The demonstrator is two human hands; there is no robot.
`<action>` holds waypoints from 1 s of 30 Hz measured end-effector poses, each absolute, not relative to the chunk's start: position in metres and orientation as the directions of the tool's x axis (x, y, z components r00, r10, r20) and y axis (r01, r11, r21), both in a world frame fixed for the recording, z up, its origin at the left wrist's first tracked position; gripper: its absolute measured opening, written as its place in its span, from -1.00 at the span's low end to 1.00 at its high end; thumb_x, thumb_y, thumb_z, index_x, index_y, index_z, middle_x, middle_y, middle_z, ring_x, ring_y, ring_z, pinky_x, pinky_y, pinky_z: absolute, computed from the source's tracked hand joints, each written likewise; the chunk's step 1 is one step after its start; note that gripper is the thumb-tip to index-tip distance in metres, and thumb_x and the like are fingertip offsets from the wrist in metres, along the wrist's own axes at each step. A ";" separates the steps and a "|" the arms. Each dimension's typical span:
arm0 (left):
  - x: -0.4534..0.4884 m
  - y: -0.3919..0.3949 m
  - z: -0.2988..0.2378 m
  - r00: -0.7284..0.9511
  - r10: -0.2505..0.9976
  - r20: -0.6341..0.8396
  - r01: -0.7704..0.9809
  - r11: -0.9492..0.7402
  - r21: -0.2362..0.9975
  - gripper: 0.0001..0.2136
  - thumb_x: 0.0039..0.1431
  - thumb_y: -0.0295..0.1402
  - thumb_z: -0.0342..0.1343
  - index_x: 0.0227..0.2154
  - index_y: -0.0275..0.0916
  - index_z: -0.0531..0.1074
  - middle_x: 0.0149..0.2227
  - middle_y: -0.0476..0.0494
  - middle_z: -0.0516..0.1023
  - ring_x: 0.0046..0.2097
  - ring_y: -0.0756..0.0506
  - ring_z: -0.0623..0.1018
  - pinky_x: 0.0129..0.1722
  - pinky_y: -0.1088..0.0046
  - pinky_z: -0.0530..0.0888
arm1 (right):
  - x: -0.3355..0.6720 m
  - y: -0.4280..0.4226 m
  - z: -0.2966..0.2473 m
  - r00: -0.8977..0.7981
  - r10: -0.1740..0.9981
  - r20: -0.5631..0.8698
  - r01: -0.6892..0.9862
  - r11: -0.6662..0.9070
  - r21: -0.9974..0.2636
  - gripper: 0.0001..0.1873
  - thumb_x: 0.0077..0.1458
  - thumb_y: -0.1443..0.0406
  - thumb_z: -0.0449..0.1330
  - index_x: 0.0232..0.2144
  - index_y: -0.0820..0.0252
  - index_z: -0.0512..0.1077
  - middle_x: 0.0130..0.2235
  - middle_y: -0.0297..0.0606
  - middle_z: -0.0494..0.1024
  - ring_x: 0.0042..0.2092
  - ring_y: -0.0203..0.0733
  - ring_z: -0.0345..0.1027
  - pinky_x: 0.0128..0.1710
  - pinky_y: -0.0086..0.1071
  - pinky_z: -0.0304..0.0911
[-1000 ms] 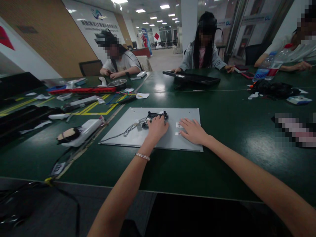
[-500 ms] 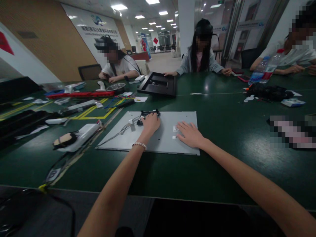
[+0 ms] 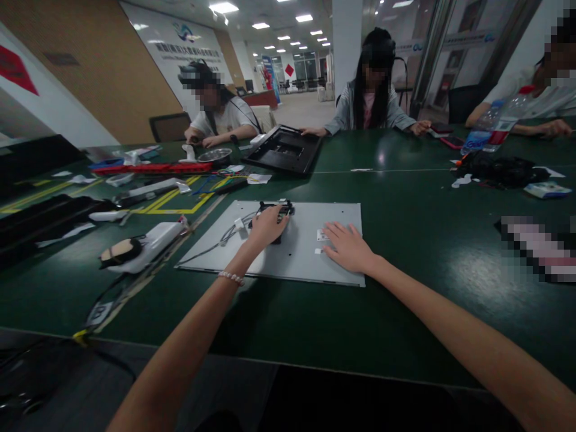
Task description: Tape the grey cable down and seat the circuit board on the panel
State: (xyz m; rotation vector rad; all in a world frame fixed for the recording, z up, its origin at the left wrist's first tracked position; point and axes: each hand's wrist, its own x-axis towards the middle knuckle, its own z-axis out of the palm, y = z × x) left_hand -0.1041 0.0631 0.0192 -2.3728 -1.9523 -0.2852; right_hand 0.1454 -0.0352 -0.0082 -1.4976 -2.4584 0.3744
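Note:
A flat light-grey panel (image 3: 310, 265) lies on the green table in front of me. Near its far edge sits a black frame with a circuit board (image 3: 288, 209), partly covered by my left hand (image 3: 266, 228). The fingers of that hand are curled over it and appear to grip it. A grey cable (image 3: 227, 235) with a white connector (image 3: 240, 225) runs across the panel's left side. My right hand (image 3: 346, 246) rests flat on the panel's right part, fingers spread, beside a small white label (image 3: 321, 235). It holds nothing.
Across the table, a person's hand (image 3: 312, 131) holds a tilted black shallow casing (image 3: 263, 162). To my left lie a white object with a dark strap (image 3: 148, 246) and a red strip (image 3: 155, 168). Bottles (image 3: 499, 129) and a black bundle (image 3: 504, 170) are at right.
My left hand has shifted slightly left and toward me over the black frame, showing more of it. The co-worker's casing is tilted more. My right hand stays in place.

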 end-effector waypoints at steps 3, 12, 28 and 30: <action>-0.134 0.057 0.029 0.150 0.951 0.270 0.987 -0.160 0.017 -0.57 0.31 -0.22 -0.09 0.17 -0.24 0.31 0.18 -0.25 0.42 0.21 -0.23 0.37 0.18 0.19 0.28 | 0.146 -0.035 -0.007 -0.453 0.889 0.067 0.828 0.448 -0.338 -0.30 0.34 0.04 -0.22 0.37 0.33 0.03 0.42 -0.07 -0.03 0.42 0.05 -0.24 0.35 0.08 -0.29; -0.229 0.057 0.029 0.060 0.992 0.115 0.997 -0.053 -0.060 -0.55 0.14 -0.28 0.05 0.12 -0.13 0.41 -0.01 -0.20 0.58 -0.01 -0.24 0.56 -0.04 0.31 0.44 | 0.145 -0.035 -0.007 -0.453 0.890 0.055 0.830 0.444 -0.338 -0.31 0.34 0.05 -0.20 0.36 0.33 0.04 0.42 -0.07 -0.03 0.42 0.06 -0.24 0.35 0.09 -0.31; -0.146 0.132 0.065 -0.057 0.881 0.470 0.996 0.021 0.082 -0.58 0.29 -0.37 -0.18 0.06 -0.24 0.50 0.03 -0.25 0.56 0.07 -0.24 0.50 0.09 0.25 0.34 | 0.146 -0.032 -0.007 -0.448 0.893 0.054 0.826 0.436 -0.359 -0.32 0.34 0.04 -0.19 0.37 0.28 0.03 0.42 -0.10 -0.04 0.42 0.02 -0.27 0.36 0.06 -0.34; -0.129 0.143 0.052 -0.052 0.924 0.379 0.996 0.022 0.083 -0.58 0.27 -0.40 -0.17 0.05 -0.25 0.51 0.05 -0.28 0.55 0.09 -0.27 0.48 0.13 0.17 0.31 | 0.146 -0.032 -0.005 -0.449 0.892 0.056 0.823 0.438 -0.362 -0.31 0.34 0.04 -0.19 0.36 0.29 0.04 0.42 -0.09 -0.03 0.42 0.03 -0.26 0.35 0.07 -0.32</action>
